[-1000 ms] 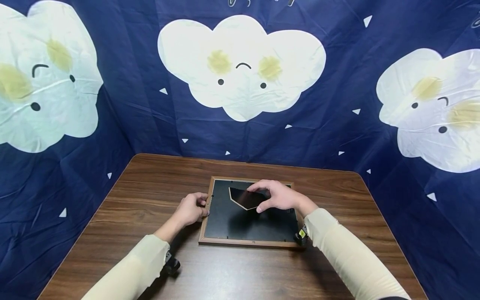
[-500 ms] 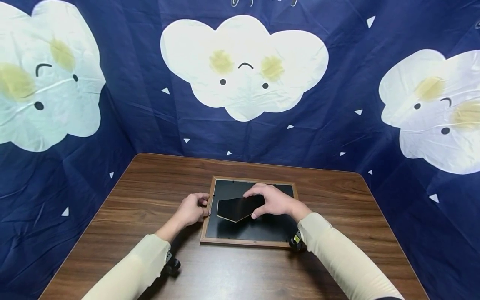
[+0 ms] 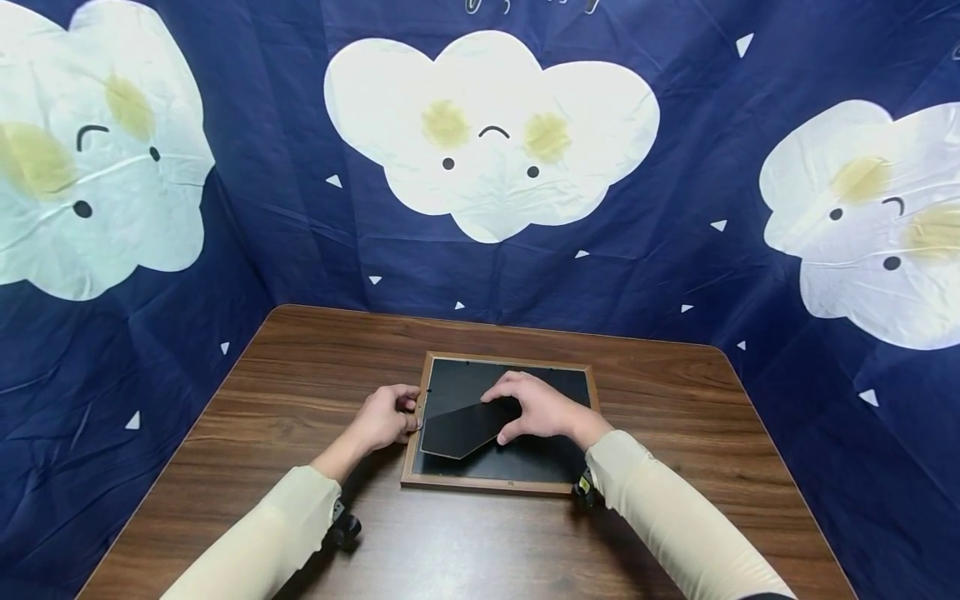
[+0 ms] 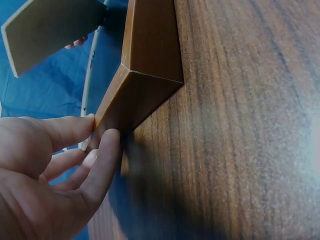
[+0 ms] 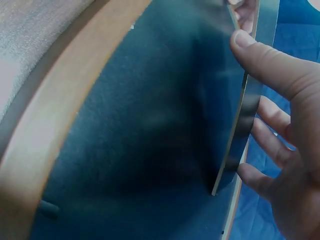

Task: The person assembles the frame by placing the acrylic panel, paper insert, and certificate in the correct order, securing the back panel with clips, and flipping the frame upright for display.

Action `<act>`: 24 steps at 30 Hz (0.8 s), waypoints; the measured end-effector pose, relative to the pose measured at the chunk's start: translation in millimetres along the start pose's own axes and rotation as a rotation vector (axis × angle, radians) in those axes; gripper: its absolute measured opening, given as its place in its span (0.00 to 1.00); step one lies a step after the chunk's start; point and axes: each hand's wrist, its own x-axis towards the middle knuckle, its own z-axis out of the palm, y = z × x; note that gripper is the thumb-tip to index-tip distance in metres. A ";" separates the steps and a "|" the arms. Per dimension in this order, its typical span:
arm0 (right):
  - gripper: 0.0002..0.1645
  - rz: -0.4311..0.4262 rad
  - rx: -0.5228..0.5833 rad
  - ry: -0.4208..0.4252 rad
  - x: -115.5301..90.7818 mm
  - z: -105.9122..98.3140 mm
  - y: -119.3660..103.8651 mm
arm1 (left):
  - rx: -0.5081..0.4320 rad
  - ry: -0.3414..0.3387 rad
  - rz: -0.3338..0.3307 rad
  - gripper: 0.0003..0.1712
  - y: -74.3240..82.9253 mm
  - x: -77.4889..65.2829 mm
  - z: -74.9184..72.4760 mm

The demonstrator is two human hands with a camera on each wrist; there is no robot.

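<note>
A wooden picture frame (image 3: 495, 486) lies with its black backing board (image 3: 551, 454) facing up. At its left side my left hand (image 3: 378, 421) grips the border, thumb on top and fingers against the outer side, as the left wrist view shows on the frame's wooden edge (image 4: 150, 40). Over the backing, my right hand (image 3: 543, 408) holds a black easel-back stand (image 3: 457, 429) between thumb and fingers by its long edges. The stand's wide pointed end faces left and front, tilted above the board. Its narrow end is hidden under the hand, so I cannot tell whether it is attached.
Beneath the frame is a wood-grain table (image 3: 450, 550). A dark blue cloth (image 3: 420, 258) with cloud prints encloses the back and both sides. Small dark tabs, one of them seen as a stub (image 5: 49, 209) in the right wrist view, line the backing's rim.
My right hand has moved left and slightly toward the front, bringing the stand with it and swinging its pointed end to the frame's left side. The left hand has kept its grip on the frame.
</note>
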 end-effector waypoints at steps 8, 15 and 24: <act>0.40 0.017 -0.105 -0.005 3.1 7.9 -4.0 | -0.010 -0.002 0.001 0.34 0.1 -0.5 -0.2; 0.39 0.034 -0.135 -0.025 4.1 13.7 -5.0 | -0.024 -0.011 0.001 0.33 -1.1 0.0 0.3; 0.38 0.045 -0.140 -0.033 4.8 16.4 -5.7 | -0.018 -0.015 -0.007 0.33 -0.9 0.4 -1.1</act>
